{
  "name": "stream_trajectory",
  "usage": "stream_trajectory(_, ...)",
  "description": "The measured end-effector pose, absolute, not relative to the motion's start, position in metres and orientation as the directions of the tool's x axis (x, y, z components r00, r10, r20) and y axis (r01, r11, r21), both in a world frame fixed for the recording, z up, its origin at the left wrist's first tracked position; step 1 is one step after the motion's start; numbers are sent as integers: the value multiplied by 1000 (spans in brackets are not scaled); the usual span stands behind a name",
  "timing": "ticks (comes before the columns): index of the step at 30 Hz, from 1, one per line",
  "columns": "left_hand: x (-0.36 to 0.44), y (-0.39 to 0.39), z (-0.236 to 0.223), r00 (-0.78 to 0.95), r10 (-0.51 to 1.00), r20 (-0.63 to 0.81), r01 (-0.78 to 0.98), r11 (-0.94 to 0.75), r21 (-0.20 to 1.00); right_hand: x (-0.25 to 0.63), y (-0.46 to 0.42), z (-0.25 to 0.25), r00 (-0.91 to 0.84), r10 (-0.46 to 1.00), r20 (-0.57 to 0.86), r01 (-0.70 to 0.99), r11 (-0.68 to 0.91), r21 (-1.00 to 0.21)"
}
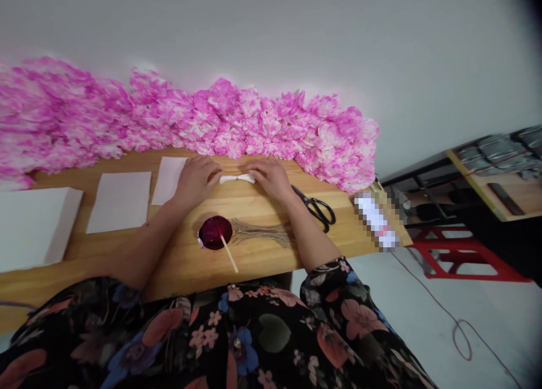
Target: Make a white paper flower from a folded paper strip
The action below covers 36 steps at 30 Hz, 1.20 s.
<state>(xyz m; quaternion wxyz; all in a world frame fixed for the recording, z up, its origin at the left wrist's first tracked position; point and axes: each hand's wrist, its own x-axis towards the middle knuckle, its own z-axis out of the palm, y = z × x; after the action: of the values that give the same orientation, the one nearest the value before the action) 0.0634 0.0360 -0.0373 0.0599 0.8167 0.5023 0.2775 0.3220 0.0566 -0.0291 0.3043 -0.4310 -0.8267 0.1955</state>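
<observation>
My left hand [196, 179] and my right hand [271, 178] rest on the wooden table [258, 253], each pinching one end of a small white folded paper strip [237, 178] that is cinched at its middle. Fingers of both hands are curled closed on it. Just in front of my hands sits a small dish of dark red dye [215, 231] with a wooden stick [227, 252] leaning in it, beside a bundle of thin wires [262, 232]. Black scissors [317, 208] lie right of my right wrist.
A long heap of pink and white paper flowers [220, 121] lines the table's back edge against the white wall. White paper sheets [119, 201] and a stack [34, 225] lie to the left. A blurred-out object [376, 221] sits at the right corner; a red stool [457, 256] stands beyond.
</observation>
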Motion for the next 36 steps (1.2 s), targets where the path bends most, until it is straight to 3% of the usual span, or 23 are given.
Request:
stream_trajectory(5,70,37,-40,401,836,376,759,-532,374,319,55,-32,-474,818,326,571,567,-593)
stream_trajectory(12,76,34,-31,429,872,235,809,-487,330,314,56,-38,-516,807,287,518,561,-646)
stream_trajectory(16,77,32,-28,364,910,200,848,-412,334,317,58,-41,-477,828,295,519,536,-665)
stream_trajectory(22,73,33,-30,154,959,240,844,-254,472,321,61,-43,-277,899,339,548,438,-713)
stream_trajectory(29,74,31,-32,221,922,319,817,-354,455,319,59,-40,-268,914,305,592,407,-696)
stream_trajectory(36,73,31,-32,309,906,289,795,-413,445,320,54,-31,-263,937,231,706,351,-615)
